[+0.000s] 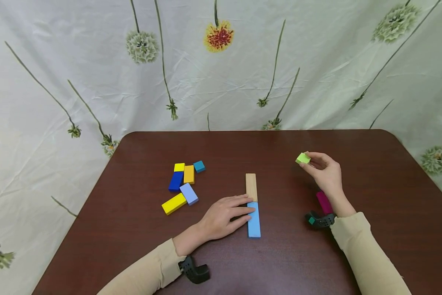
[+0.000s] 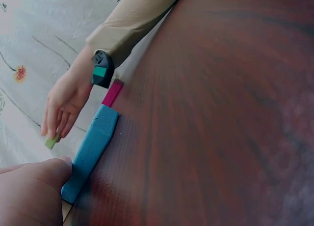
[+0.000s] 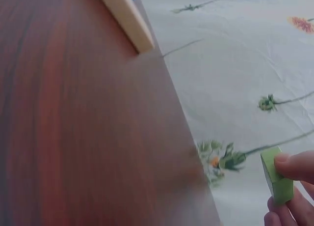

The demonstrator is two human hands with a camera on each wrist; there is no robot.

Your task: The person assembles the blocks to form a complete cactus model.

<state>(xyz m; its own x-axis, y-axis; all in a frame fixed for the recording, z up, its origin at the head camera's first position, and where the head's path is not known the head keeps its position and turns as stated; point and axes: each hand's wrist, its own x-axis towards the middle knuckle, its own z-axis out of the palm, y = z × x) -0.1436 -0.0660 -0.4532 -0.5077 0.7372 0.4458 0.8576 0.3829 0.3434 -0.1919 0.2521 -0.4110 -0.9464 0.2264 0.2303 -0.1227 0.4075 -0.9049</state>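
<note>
On the table, a light blue block point(image 1: 254, 227) and a natural wood block point(image 1: 251, 185) lie end to end in one line. My left hand point(image 1: 221, 217) rests its fairly straight fingertips on them from the left, near where they meet. In the left wrist view, the thumb touches the side of the blue block point(image 2: 93, 150). To the right, my right hand point(image 1: 327, 176) pinches a small light green block point(image 1: 302, 158) between thumb and fingers, held above the table. The right wrist view shows this green block point(image 3: 277, 177) with the thumb on it. A magenta block point(image 1: 324, 203) lies partly hidden by the right wrist.
Left of the line is a loose group of blocks: yellow point(image 1: 174, 203), periwinkle point(image 1: 189, 194), dark blue point(image 1: 176, 181), orange point(image 1: 189, 174), small yellow point(image 1: 179, 167) and teal point(image 1: 199, 166). The dark table point(image 1: 221, 151) ends at a flowered cloth point(image 1: 235, 82).
</note>
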